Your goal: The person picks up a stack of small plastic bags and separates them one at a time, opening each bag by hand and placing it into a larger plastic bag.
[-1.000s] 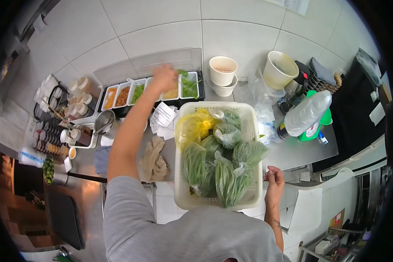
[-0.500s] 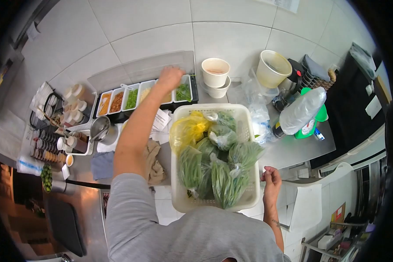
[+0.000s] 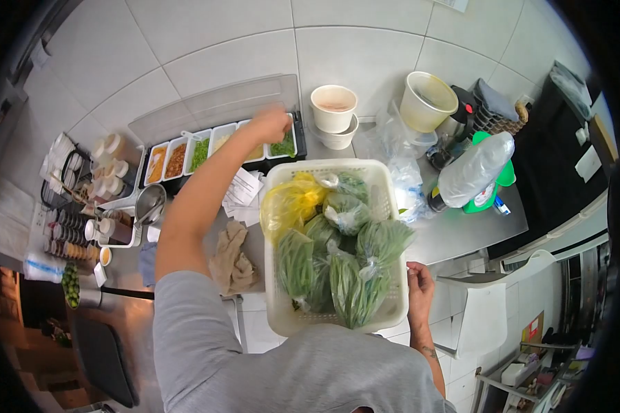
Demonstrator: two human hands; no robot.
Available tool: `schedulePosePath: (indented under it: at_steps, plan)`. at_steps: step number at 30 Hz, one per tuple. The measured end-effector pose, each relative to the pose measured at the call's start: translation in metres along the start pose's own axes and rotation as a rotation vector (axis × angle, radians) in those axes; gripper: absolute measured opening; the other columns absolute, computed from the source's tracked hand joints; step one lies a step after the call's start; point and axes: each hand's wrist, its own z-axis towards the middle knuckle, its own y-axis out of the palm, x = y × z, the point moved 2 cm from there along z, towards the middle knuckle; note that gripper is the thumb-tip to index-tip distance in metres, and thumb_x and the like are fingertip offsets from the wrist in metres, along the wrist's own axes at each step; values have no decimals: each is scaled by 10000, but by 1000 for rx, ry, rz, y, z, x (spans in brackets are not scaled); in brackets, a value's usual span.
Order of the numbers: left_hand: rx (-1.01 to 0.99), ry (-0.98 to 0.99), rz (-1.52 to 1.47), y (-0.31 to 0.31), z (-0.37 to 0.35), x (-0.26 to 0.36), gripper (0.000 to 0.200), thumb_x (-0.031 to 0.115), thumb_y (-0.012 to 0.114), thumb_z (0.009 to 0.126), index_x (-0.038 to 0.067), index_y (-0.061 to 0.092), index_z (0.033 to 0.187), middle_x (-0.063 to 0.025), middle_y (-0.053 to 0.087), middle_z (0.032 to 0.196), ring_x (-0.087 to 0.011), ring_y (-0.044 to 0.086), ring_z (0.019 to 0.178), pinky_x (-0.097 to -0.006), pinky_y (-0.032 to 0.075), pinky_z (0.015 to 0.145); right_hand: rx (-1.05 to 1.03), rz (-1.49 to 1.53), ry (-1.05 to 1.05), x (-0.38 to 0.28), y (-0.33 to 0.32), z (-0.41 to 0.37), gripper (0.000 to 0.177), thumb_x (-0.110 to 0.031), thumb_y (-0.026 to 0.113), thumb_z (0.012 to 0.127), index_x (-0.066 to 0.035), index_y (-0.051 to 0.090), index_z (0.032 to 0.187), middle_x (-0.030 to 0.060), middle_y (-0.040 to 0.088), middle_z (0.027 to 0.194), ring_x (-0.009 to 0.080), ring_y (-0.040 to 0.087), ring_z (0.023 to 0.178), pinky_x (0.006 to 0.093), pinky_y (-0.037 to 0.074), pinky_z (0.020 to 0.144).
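A white plastic basket (image 3: pixel 277 313) stands in front of my body, holding several clear bags of long green vegetables (image 3: pixel 357 286) and a yellow bag (image 3: pixel 293 205). My left hand (image 3: pixel 272 125) is closed above the right end of a row of small topping trays, next to the chopped greens (image 3: pixel 282 146); what its fingers hold is hidden. Against the basket's right side, my right hand (image 3: pixel 420 281) has its fingers curled together; anything between them is too small to make out. A clear lid (image 3: pixel 213 110) stands upright behind the trays.
Paper slips (image 3: pixel 243 189) and a brown cloth (image 3: pixel 233 260) lie left of the basket. Behind it are stacked tubs (image 3: pixel 334 110); to the right are a large tub (image 3: pixel 427 103), plastic bags and a green scale (image 3: pixel 481 198). Sauce bottles (image 3: pixel 110 230) stand at left.
My right hand has come closer to the basket's right side. My left hand stays over the trays, a little further right along them. The view has shifted slightly.
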Motion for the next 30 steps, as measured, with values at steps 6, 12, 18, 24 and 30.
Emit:
schedulePosePath:
  at_steps: [6,12,18,24,30]
  plan:
    - [-71,-158,-372,21,-17,8,122,105,592,732,12,636,800,-111,650,735,-204,610,686,-332,480,627,5,14,17,3,-2,2,139,-93,515,903,-1,588,978,5,558,778,77,491,697,214,413,652]
    - [375,-374,-264,15,13,-49,94,104,591,756,25,634,785,-154,639,736,-300,618,724,-386,479,668,-46,-3,10,-13,12,4,136,-100,502,914,2,575,968,13,573,812,68,502,734,212,416,673]
    - [487,-433,50,21,7,-60,126,92,584,753,7,609,843,-194,633,853,-363,607,831,-440,473,735,-45,-18,-14,-7,9,6,138,-91,502,907,0,566,989,13,569,807,71,505,730,215,422,670]
    - [250,-515,-102,-11,-48,-100,153,27,540,710,9,613,843,-177,638,836,-338,612,813,-393,481,709,10,3,11,14,-11,7,141,-72,506,889,0,570,992,21,554,788,93,510,687,237,438,640]
    - [202,-307,-214,6,-53,-55,185,3,541,711,45,647,856,-150,619,885,-304,597,854,-362,473,727,-9,-24,-2,5,-5,7,135,-73,506,893,8,572,978,17,554,785,84,499,682,225,430,640]
